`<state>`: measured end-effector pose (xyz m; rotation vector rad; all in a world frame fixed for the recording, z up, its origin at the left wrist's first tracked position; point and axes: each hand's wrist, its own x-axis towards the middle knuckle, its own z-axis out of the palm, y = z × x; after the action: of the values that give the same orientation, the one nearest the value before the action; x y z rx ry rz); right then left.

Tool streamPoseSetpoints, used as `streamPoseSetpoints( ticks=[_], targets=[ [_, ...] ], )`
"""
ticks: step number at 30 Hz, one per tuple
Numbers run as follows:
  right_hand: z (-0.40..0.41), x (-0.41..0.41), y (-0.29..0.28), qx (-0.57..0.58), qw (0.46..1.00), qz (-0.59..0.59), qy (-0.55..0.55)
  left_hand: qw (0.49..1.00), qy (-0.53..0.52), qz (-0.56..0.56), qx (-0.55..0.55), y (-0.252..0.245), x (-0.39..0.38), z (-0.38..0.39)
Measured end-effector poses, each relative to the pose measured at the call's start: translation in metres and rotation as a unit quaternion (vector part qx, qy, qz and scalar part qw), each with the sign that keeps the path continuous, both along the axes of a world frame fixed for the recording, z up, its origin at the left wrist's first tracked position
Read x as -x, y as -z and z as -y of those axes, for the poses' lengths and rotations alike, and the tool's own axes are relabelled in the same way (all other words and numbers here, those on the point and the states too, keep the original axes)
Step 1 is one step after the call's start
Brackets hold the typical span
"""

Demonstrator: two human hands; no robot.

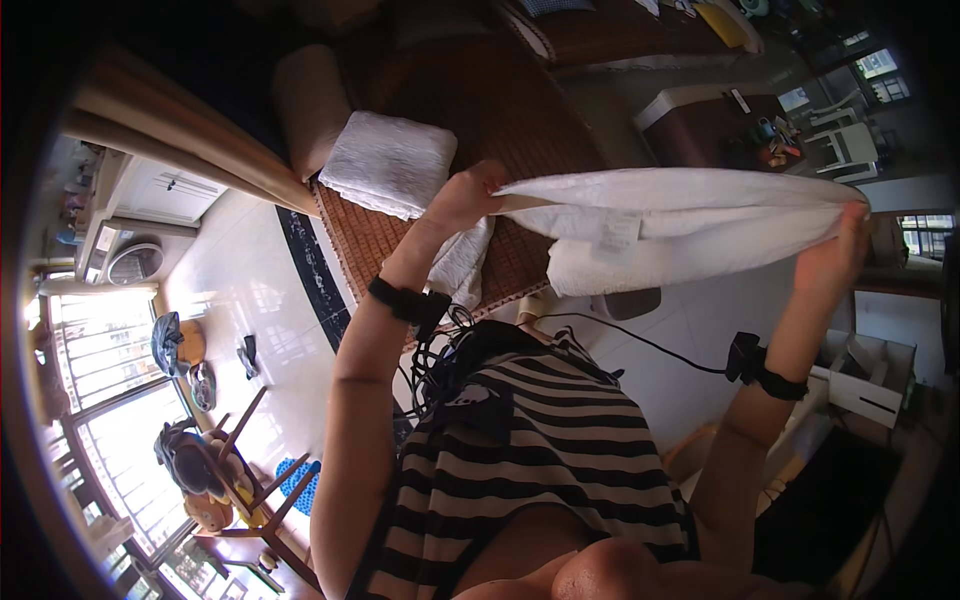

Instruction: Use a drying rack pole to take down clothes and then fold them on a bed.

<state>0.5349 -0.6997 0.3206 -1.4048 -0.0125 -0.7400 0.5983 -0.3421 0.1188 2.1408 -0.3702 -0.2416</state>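
A white cloth (697, 225) is held up in the air, stretched sideways between my two hands. My left hand (469, 196) pinches one end of it. At the far end, my right hand (832, 251) grips the opposite edge, with my fingers partly behind the fabric. A sewn-in label (619, 236) with writing hangs near the cloth's middle. Just beyond my left hand, a folded white quilted textile (390, 161) lies on a brown woven mat (517, 142). Another white quilted piece (459, 274) drapes over the mat's near edge, partly hidden by my left forearm.
A beige bolster (311, 105) lies beside the folded textile. Cables (645, 330) run from my wristbands past my waist. A wooden chair (255, 480) piled with things stands at lower left. At right are white drawers (862, 375) and, farther back, a cluttered brown table (712, 127).
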Motion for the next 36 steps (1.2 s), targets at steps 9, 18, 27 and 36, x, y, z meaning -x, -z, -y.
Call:
streamPoseSetpoints(
  ticks=[9, 18, 27, 36],
  targets=[
    [0.064, -0.021, 0.041, -0.001, 0.987, -0.13, 0.094, 0.978, -0.065, -0.028, 0.197, -0.053, 0.001, -0.035],
    [0.076, -0.006, 0.041, 0.29, 0.94, -0.17, 0.055, 0.978, 0.081, 0.161, 0.103, -0.101, -0.003, -0.073],
    [0.021, 0.015, 0.008, 0.653, 0.721, -0.161, -0.168, 0.931, 0.057, 0.318, -0.17, -0.095, -0.029, -0.115],
    [0.08, -0.031, 0.033, 0.687, 0.711, -0.126, -0.082, 0.918, 0.125, 0.356, -0.119, -0.11, -0.01, -0.083]
  ],
)
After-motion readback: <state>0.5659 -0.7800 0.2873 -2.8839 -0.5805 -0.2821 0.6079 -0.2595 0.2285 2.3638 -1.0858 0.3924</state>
